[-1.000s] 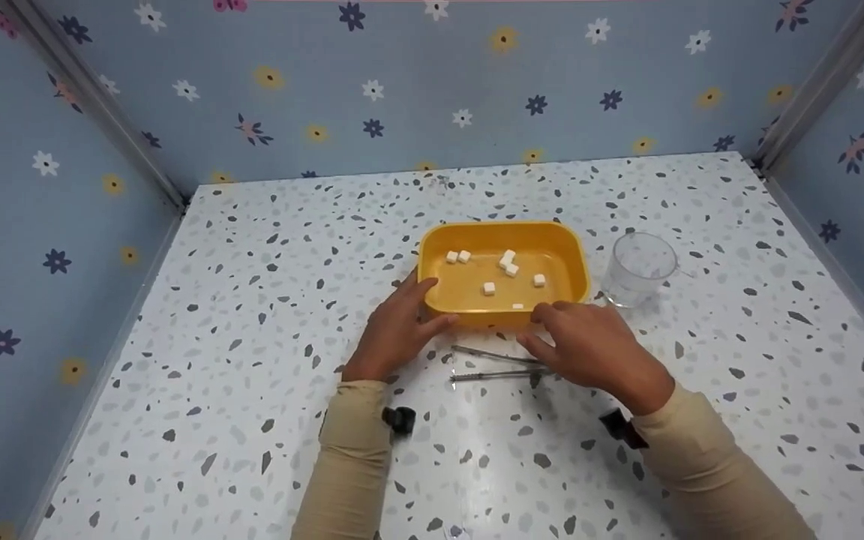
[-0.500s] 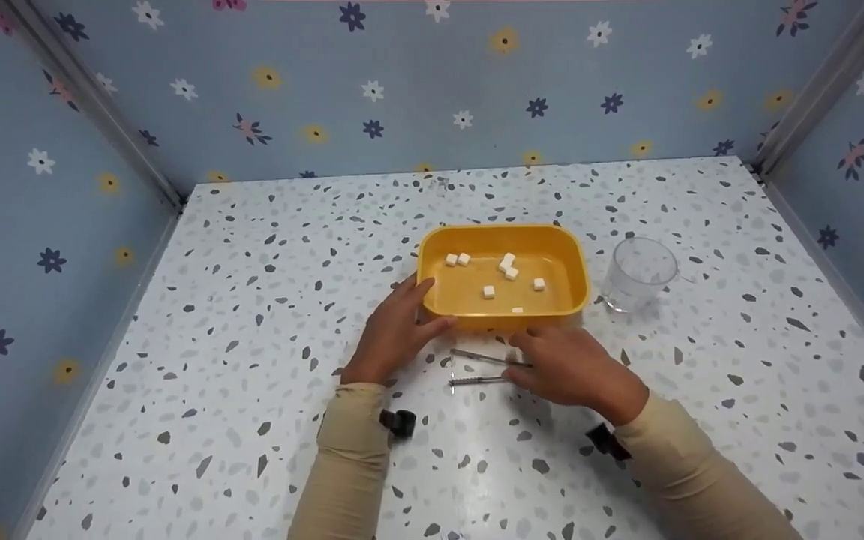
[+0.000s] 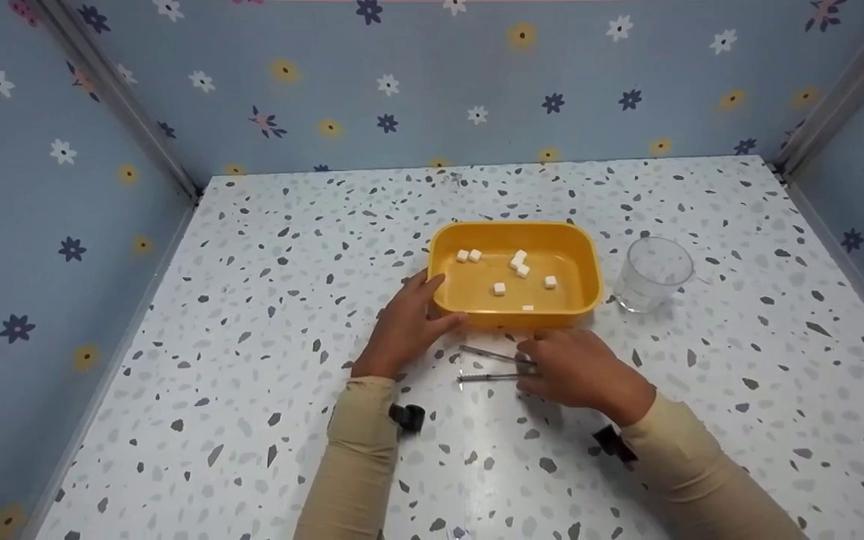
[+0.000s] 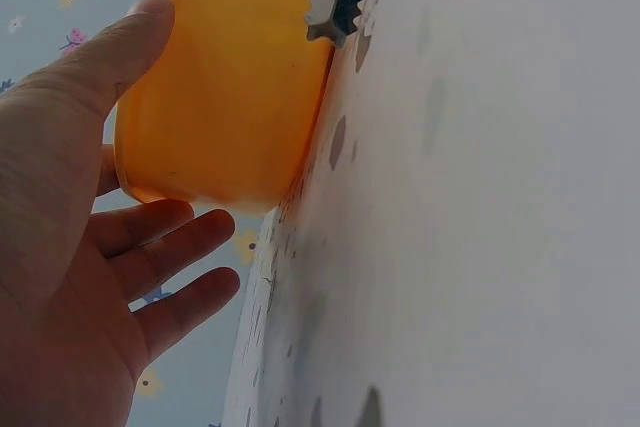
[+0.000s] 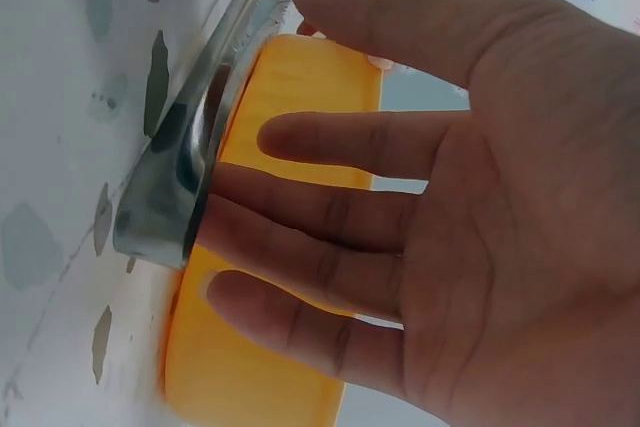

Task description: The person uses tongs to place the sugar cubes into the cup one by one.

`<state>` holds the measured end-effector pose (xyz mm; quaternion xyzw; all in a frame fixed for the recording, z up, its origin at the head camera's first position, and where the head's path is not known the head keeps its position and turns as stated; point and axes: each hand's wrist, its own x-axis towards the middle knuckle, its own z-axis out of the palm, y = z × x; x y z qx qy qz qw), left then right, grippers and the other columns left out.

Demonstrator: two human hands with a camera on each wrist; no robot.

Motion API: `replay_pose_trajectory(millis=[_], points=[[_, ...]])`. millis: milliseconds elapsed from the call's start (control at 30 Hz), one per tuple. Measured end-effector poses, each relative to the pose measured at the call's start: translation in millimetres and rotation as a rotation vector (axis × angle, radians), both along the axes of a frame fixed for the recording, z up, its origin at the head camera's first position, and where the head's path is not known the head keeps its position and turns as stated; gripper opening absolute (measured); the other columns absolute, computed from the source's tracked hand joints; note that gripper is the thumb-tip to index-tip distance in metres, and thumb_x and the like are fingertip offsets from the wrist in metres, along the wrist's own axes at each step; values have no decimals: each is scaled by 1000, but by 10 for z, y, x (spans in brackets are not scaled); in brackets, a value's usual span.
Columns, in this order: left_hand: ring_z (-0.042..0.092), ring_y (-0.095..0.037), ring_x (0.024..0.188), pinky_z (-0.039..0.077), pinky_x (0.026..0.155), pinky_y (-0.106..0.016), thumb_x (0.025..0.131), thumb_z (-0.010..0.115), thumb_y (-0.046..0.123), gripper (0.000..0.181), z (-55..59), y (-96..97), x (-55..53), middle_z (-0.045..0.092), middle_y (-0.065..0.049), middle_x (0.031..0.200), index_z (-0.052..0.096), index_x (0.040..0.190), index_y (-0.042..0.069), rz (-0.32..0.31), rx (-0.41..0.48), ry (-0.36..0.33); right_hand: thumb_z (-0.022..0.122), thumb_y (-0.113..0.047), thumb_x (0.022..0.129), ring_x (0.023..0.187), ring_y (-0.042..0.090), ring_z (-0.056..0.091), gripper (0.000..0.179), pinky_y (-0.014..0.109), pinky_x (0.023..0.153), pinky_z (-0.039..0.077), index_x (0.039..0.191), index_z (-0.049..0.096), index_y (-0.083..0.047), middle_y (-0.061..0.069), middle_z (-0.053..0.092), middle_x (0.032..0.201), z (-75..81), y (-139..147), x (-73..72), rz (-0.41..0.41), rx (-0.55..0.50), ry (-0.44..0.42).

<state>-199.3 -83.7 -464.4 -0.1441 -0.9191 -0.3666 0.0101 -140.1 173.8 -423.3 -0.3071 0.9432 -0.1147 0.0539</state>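
A yellow plastic container (image 3: pixel 514 319) stands on the table with several white cubes (image 3: pixel 522 262) inside. My left hand (image 3: pixel 406 326) holds its near left corner, thumb against the front wall and index finger over the rim; in the left wrist view the other fingers (image 4: pixel 190 307) spread loosely below. Metal tongs (image 3: pixel 492 376) with serrated tips lie on the table in front of the container, their arms spread. Over their right end is my right hand (image 3: pixel 586 375). In the right wrist view its fingers (image 5: pixel 310 257) extend past the tongs (image 5: pixel 165 207), without closing on them.
A clear glass mug (image 3: pixel 653 277) stands right of the container, its handle to the right. The speckled white table (image 3: pixel 289 262) meets flowered blue panels (image 3: pixel 432 97) at the back and sides.
My right hand has come off the container's front rim and moved down and slightly left over the tongs. My left hand stays at the container's corner. The head view has shifted slightly.
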Motion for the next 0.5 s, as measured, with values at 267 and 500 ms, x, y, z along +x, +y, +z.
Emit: replay_pose_trajectory(millis=[267,500], points=[[41,-27,140,34,113,-41,85,79,42,79,-18,-4,14,38,-11,157,47,150,9,7,12,-6,83,-27,78,70,17,51,17,36,62,45,84,72,-15,-3,57,82,-19,-34,10,-2,54,-21],[43,-26,138,35,113,-39,86,80,35,75,-9,35,-6,40,-12,155,48,148,7,-10,16,46,81,-19,77,68,20,52,11,38,64,46,83,75,-12,1,58,86,-44,-32,-8,-40,77,2]])
